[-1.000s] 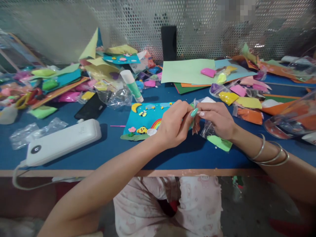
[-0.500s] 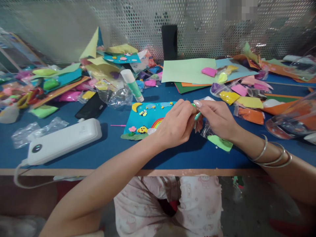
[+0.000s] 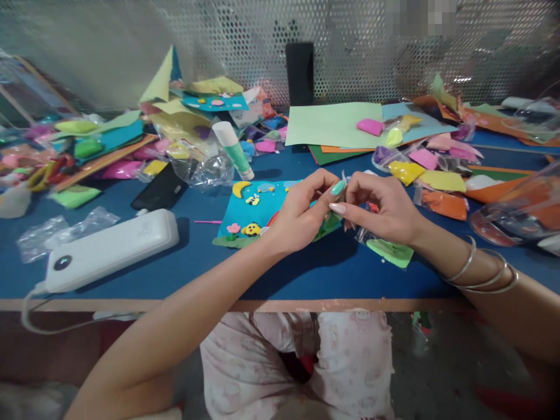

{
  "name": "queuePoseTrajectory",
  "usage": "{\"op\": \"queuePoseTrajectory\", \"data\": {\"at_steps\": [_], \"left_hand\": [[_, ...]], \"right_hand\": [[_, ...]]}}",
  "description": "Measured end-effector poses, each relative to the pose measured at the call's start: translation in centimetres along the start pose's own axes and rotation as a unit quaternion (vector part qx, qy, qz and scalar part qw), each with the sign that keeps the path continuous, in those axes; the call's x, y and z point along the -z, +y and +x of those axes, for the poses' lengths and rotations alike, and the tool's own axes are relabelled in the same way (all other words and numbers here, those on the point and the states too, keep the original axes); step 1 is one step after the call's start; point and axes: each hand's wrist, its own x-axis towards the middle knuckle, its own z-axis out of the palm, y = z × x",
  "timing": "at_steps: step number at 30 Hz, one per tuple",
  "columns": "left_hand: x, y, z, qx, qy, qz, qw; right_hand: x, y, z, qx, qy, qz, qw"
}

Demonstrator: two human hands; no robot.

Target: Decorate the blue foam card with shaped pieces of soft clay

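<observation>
My left hand [image 3: 301,213] and my right hand [image 3: 382,207] meet above the right part of a blue sheet [image 3: 227,213]. The fingers of both are pinched together, and what lies between them is too small or hidden to name. On the sheet are a yellow moon [image 3: 241,189], a small bee [image 3: 252,199], a pink flower [image 3: 233,228], a yellow figure [image 3: 252,229] and part of a rainbow, mostly covered by my left hand. Beneath my right hand lies a light green clay packet [image 3: 391,252].
A white power bank [image 3: 114,251] with a cable lies at the left, near a black phone-like object [image 3: 161,188]. A glue stick [image 3: 233,150] stands behind the sheet. Coloured papers [image 3: 332,123], clay packets [image 3: 444,181] and a clear plastic container [image 3: 520,204] lie further back and right.
My hands have turned and their fingertips have shifted slightly left. My left thumb now points up and right, and green on the sheet's right side has come into view below the hands.
</observation>
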Motion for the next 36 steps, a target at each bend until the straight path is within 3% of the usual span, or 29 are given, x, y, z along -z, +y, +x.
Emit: {"op": "queuePoseTrajectory", "data": {"at_steps": [3,12,19,27,33,36], "left_hand": [[0.0,0.2,-0.1,-0.015,0.004,0.002,1.000],[-0.1,0.7,-0.3,-0.104,0.032,0.163,0.981],[-0.4,0.7,-0.4,-0.150,0.032,0.224,0.962],[-0.6,0.2,-0.3,-0.273,0.051,0.334,0.901],[-0.6,0.0,-0.3,-0.267,0.081,0.334,0.900],[-0.7,0.2,-0.4,-0.230,0.097,0.345,0.905]], "right_hand": [[0.3,0.1,0.0,-0.007,-0.005,0.033,0.999],[0.2,0.0,0.1,-0.039,0.003,0.042,0.998],[0.2,0.1,0.0,-0.058,-0.007,0.066,0.996],[-0.5,-0.7,-0.3,-0.031,0.043,-0.115,0.992],[-1.0,-0.6,-0.4,0.003,0.061,-0.201,0.978],[-1.2,-0.6,-0.4,0.016,0.073,-0.233,0.970]]}}
